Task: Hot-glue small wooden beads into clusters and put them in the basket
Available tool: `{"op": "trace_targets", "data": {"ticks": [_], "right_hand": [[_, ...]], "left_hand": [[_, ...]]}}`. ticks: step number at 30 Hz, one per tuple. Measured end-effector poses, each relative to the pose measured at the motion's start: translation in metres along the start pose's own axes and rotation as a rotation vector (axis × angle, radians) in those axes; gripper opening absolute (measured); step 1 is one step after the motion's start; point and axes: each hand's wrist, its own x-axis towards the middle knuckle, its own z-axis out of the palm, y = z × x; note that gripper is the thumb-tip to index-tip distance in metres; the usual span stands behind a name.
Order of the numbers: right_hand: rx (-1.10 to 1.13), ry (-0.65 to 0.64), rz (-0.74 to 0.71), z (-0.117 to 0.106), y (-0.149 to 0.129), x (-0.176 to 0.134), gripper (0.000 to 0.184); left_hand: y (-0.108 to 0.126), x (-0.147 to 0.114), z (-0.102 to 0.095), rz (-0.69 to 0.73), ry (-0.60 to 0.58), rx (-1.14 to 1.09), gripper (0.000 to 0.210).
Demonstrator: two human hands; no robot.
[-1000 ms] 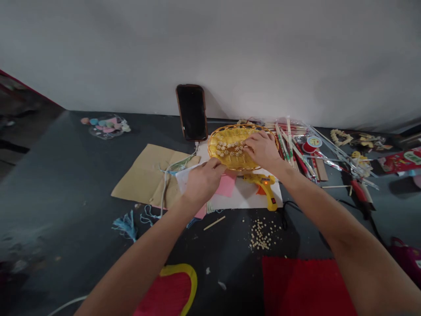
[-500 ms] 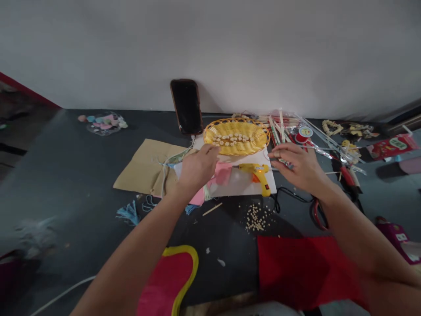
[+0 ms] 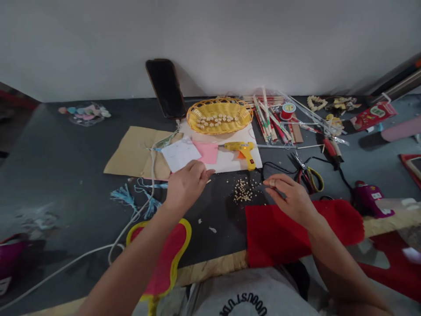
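Observation:
My left hand [image 3: 189, 184] is closed, thumb against the curled fingers, over the dark table just below a white paper slip [image 3: 180, 153]. What it pinches, if anything, is hidden. To the right, my right hand [image 3: 286, 195] has its thumb and fingertips together; anything between them is too small to name. Just left of those fingertips lies a heap of tiny pale beads [image 3: 244, 191]. A yellow glue gun [image 3: 241, 151] rests on white paper between and beyond the hands. Behind it stands a yellow woven basket [image 3: 219, 116] with small white bead flowers [image 3: 217, 119].
Scissors [image 3: 309, 173] and red-handled pliers [image 3: 332, 149] lie right. A phone [image 3: 166, 87] leans on the wall. Blue tassels [image 3: 123, 196] and a white cable [image 3: 153, 171] lie left. Nearer me are a red cloth [image 3: 266, 232] and a pink, yellow-edged fan-shaped piece [image 3: 180, 237].
Both hands have moved back toward me, away from the basket and glue gun. The white slip and scissors show more fully. The view has shifted, too.

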Motion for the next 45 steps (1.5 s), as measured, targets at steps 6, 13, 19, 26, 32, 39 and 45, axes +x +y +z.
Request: {"op": "trace_targets", "data": {"ticks": [6,13,19,26,32,39,45], "right_hand": [[-0.057,-0.047,0.141,0.01,0.002,-0.029,0.015],[-0.162,-0.197,0.17,0.025,0.006,-0.043,0.016],[-0.305,-0.249,0.14,0.029,0.0,-0.041,0.016],[-0.433,-0.325,0.082,0.026,-0.006,-0.03,0.014],[-0.435,-0.402,0.001,0.034,-0.018,-0.006,0.014],[-0.302,-0.374,-0.039,0.045,-0.024,0.002,0.014],[-0.198,-0.318,-0.077,0.049,-0.019,0.001,0.03]], "left_hand": [[0.006,-0.049,0.011,0.095,-0.049,-0.144,0.017],[0.009,-0.076,0.018,0.169,0.003,-0.142,0.01],[0.016,-0.081,0.024,0.229,0.024,-0.16,0.01],[0.025,-0.08,0.022,0.28,-0.021,-0.189,0.013],[0.03,-0.074,0.02,0.27,-0.106,-0.171,0.015],[0.034,-0.065,0.021,0.298,-0.144,-0.177,0.018],[0.03,-0.058,0.027,0.315,-0.111,-0.153,0.024]]}}
